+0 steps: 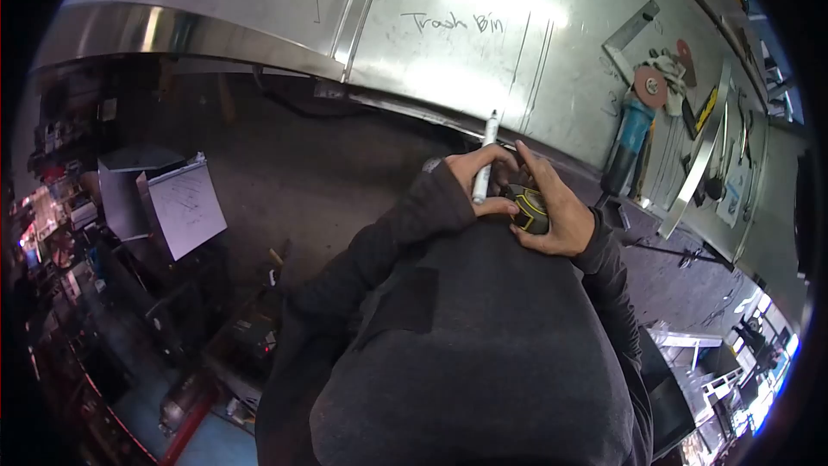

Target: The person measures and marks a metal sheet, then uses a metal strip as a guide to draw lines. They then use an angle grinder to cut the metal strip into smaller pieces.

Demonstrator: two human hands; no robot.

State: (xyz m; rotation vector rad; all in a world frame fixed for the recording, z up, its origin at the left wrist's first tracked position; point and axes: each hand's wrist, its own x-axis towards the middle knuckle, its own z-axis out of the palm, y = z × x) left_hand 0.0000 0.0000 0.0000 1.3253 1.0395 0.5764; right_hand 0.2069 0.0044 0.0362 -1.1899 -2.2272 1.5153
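Note:
Close to my body, at the edge of the metal worktable [431, 60], both hands are together. My left hand [473, 174] is closed around a white marker [486, 160], whose dark tip points up toward the table. The fingertips of that hand also reach the tape measure. My right hand [561, 211] is wrapped around the black and yellow tape measure [530, 209]. Part of the tape measure is hidden by the fingers. Handwriting reading "Trash Bin" and several thin drawn lines mark the table's metal surface beyond the hands.
On the table's right lie an angle grinder [631, 134], a metal square [628, 39], a cloth [668, 69] and a long metal strip [699, 155]. A paper with writing [185, 207] stands at left. Below the table is dark floor [285, 155].

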